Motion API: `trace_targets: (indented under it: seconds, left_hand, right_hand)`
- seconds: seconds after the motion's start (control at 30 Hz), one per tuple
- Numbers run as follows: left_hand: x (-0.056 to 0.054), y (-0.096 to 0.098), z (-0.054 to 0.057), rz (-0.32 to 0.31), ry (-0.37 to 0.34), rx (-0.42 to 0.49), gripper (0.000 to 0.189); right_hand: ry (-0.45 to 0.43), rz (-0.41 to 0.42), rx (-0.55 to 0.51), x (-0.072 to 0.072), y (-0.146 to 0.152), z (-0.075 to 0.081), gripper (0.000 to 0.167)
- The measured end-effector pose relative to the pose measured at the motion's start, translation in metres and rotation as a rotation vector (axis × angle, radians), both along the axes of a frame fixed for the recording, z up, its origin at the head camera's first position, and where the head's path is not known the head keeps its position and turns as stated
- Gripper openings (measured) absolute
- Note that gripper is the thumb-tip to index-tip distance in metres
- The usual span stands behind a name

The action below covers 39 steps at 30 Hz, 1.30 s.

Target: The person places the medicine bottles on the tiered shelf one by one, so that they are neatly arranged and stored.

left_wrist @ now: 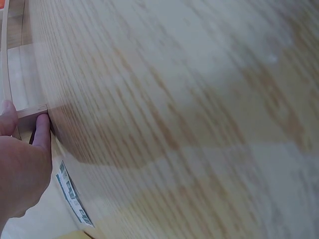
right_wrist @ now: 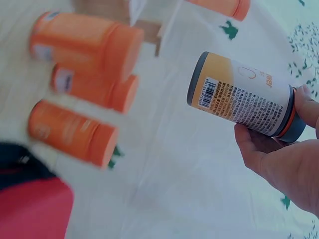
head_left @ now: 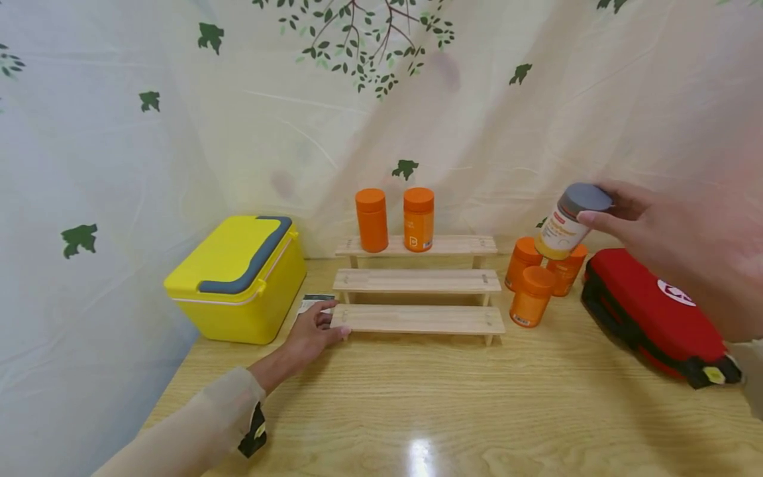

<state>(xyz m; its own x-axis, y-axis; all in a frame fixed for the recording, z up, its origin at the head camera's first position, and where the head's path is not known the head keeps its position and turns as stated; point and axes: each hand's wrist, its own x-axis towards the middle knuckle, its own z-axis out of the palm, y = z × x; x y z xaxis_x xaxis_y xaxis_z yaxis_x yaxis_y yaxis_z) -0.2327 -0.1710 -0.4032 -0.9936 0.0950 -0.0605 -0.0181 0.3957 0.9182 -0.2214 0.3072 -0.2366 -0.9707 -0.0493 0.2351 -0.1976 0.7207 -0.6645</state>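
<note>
My right hand point(head_left: 632, 212) grips a white and yellow bottle point(head_left: 563, 225) by its grey lid, tilted in the air above three orange bottles point(head_left: 530, 298). In the right wrist view the held bottle's point(right_wrist: 244, 97) barcode and printed label show, with fingers and thumb around the lid end. A three-step wooden rack point(head_left: 417, 319) stands mid-table. At its lower left end, my left hand point(head_left: 310, 334) pinches the bottom step between thumb and fingers; the left wrist view shows this hand point(left_wrist: 25, 164) on the step's end point(left_wrist: 34, 112). Two orange bottles point(head_left: 372, 222) stand upright on the top step.
A yellow box point(head_left: 238, 285) with a grey handle stands left of the rack. A red first-aid case point(head_left: 656, 311) lies at the right. A small printed card point(head_left: 317, 301) sits behind the left hand. A leaf-patterned cloth point(head_left: 286, 119) hangs behind the table point(head_left: 381, 397).
</note>
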Motion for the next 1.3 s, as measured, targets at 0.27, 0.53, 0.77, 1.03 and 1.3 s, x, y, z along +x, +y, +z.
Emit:
trace_targets:
  seconds: [0.27,0.53,0.77,1.03,1.3]
  left_hand:
    - [0.0,-0.001,-0.002,-0.001,0.008,-0.022,0.062]
    - [-0.002,-0.002,-0.003,0.015,0.003,-0.019,0.061]
    - [-0.002,-0.001,-0.003,0.017,-0.006,-0.035,0.061]
    - [-0.003,0.0,-0.003,0.019,-0.003,-0.037,0.062]
    - [-0.003,-0.002,-0.004,0.007,0.005,-0.028,0.062]
  right_hand:
    - [0.065,0.099,-0.121,-0.035,-0.047,0.008,0.06]
    - [0.018,0.158,-0.158,-0.063,-0.086,0.008,0.06]
    - [-0.025,0.184,-0.185,-0.082,-0.107,-0.002,0.059]
    - [-0.069,0.187,-0.173,-0.093,-0.113,-0.006,0.056]
    - [-0.11,0.174,-0.129,-0.099,-0.111,-0.012,0.059]
